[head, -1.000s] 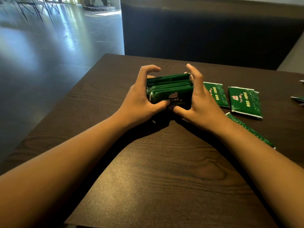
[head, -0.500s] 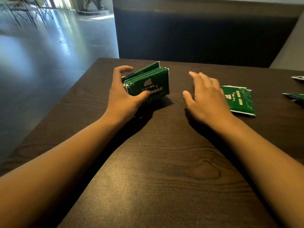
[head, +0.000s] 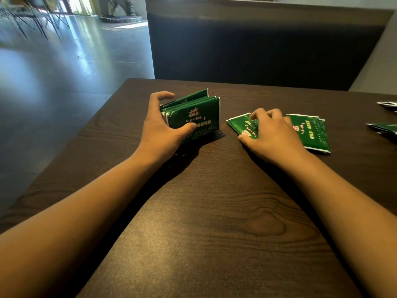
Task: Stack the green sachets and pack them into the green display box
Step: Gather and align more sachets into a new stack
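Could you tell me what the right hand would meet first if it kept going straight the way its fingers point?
Probably nothing: the right hand already rests on a loose sachet, and beyond lies bare table.

1. Dark wood-grain table (head: 214, 222) filled the lower frame, with a knot pattern in the grain near the front.
2. Dark upholstered bench back (head: 257, 46) stood just behind the table's far edge.
3. Glossy grey floor (head: 53, 78) lay to the left, reflecting light.
4. Thin-legged chairs (head: 32, 20) stood far back at upper left, blurred.
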`<state>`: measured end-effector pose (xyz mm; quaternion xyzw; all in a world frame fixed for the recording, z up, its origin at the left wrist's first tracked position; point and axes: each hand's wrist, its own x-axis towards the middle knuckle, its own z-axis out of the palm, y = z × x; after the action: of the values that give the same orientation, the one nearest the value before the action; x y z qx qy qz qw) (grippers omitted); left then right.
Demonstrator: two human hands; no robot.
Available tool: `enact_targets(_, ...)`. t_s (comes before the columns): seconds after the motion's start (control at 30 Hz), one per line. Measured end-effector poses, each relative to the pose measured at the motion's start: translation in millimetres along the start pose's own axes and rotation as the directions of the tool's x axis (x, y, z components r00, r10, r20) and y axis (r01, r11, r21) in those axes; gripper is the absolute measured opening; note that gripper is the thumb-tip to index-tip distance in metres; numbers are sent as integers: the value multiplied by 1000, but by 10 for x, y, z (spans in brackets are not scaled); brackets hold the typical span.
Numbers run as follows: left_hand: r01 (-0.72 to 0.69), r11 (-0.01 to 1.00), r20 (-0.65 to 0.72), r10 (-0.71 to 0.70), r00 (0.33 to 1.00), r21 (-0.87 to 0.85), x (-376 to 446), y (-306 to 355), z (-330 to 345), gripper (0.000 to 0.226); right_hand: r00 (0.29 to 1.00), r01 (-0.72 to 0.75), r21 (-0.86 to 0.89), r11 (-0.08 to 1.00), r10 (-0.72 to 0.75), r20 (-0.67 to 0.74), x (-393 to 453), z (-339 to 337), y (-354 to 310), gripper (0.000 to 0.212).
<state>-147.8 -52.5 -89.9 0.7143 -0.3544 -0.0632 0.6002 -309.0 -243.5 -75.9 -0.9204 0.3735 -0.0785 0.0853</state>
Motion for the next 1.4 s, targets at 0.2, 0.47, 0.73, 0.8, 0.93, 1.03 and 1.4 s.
enact_targets(0.2,6,1000,5,-6,1000,-6,1,-3,-4,70,999,43,9,999,-43,-13,12,-51,57,71)
enact_targets(0.47,14,1000,-9,-14,1000,-12,-3,-5,-9,70,983,184,26,983,-185,12,-60,-37,-60,78)
enact_targets(0.73,9,999,53,-12,999,48,-1,-21,7,81,987,133,189,973,-147,66,-50,-46,-93,86)
enact_targets(0.8,12,999,72,-15,997,47,0,-23,14,85,987,154,162,975,-159,17,-51,-9,-75,72)
enact_targets(0.93,14,999,76,-16,997,35,4,-14,14,85,979,168,296,940,-124,-162,-26,-1,-34,45)
enact_targets(1.03,7,999,79,-10,997,40,12,-17,2,79,938,226,349,910,-107,-329,-13,-36,-50,36)
enact_targets(1.4,5,1000,47,-6,999,15,-4,-42,5,71,661,556,144,819,-330,-674,-130,-92,-90,15)
